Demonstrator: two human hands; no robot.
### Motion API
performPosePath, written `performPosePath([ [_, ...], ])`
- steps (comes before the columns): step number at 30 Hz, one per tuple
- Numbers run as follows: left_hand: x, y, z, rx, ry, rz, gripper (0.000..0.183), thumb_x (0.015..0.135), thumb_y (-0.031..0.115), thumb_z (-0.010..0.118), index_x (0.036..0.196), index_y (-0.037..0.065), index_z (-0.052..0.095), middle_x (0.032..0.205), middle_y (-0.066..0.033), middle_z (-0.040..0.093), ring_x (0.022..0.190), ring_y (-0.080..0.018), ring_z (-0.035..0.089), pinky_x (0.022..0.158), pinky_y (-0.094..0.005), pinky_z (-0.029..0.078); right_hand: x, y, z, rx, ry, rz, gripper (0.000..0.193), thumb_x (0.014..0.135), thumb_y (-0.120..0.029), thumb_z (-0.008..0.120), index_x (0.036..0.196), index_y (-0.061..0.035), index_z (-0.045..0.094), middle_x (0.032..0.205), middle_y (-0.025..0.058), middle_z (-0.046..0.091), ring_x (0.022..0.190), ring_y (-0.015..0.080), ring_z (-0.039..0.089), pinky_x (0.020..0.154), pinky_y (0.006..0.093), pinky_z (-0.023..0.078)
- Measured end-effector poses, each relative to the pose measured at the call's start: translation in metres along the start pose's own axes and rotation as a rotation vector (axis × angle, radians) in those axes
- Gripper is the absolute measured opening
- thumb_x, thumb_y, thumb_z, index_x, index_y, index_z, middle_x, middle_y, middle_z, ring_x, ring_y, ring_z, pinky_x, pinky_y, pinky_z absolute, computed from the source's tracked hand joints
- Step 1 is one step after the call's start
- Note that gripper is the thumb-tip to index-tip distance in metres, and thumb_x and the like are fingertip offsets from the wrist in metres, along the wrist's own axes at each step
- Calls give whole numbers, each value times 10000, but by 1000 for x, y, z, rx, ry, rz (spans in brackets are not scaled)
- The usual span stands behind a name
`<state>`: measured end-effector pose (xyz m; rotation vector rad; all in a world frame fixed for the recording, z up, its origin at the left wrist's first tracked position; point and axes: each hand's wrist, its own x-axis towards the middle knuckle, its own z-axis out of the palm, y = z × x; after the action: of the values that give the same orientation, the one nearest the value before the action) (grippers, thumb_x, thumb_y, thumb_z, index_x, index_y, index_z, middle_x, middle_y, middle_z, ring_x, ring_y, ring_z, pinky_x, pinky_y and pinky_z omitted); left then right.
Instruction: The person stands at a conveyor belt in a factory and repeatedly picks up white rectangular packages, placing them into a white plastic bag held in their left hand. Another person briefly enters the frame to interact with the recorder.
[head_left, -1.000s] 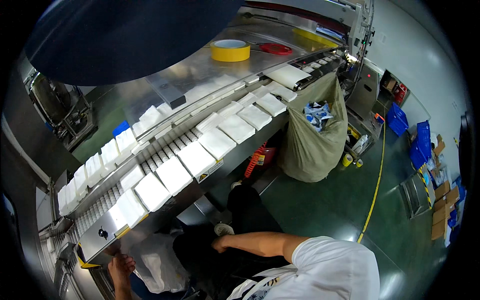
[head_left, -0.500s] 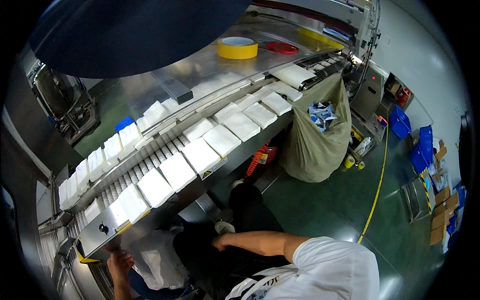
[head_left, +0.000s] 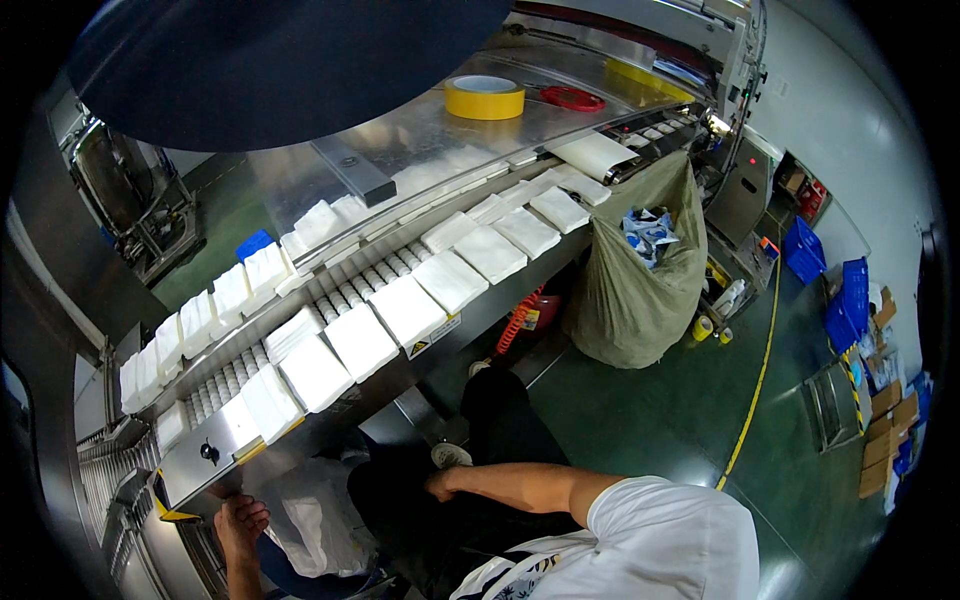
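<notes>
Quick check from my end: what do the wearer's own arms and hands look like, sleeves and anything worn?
The right arm wears a loose, white fabric short sleeve and is bare below it. The bare left hand shows no glove, and no watch or band shows on its wrist; its sleeve is out of view. The right hand is partly hidden.

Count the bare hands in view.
2: left hand just below the lower-left end of the roller conveyor; right hand against the black trousers, partly hidden.
</notes>
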<state>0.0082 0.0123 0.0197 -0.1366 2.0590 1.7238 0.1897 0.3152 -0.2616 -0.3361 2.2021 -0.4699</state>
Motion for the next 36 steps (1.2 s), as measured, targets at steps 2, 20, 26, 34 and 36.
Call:
performPosePath([
  [2,-1,2,2,11,-4,11,380,871,376,465,911,16,581,735,-101,644,638,-191,632,599,-284,508,-2,0,-1,9,-7,18,249,654,-86,624,871,14,693,885,183,682,825,325,653,673,429,508],
  [20,-3,10,16,16,-82,39,394,884,403,481,920,24,585,740,-94,648,638,-182,631,590,-276,504,61,52,60,51,5,31,220,680,-139,659,851,-4,686,822,160,682,751,314,648,619,430,504],
  [26,-9,2,-3,59,-19,30,392,900,398,484,922,20,583,740,-100,647,630,-183,631,575,-277,503,32,12,22,-14,44,-40,271,691,-127,641,929,-4,676,893,175,676,800,310,645,636,432,500],
  [34,3,-10,-16,-42,-197,148,427,936,425,470,917,18,597,774,-125,661,681,-200,654,618,-309,529,-7,-5,-3,38,13,-14,278,723,-126,592,957,-1,676,918,185,672,813,334,641,671,440,495],
  [36,5,-1,-4,-4,-128,77,433,941,421,455,920,12,597,781,-132,664,692,-204,660,616,-314,533,0,13,15,66,88,5,297,740,-138,582,989,0,667,927,188,670,822,337,638,671,440,497],
])
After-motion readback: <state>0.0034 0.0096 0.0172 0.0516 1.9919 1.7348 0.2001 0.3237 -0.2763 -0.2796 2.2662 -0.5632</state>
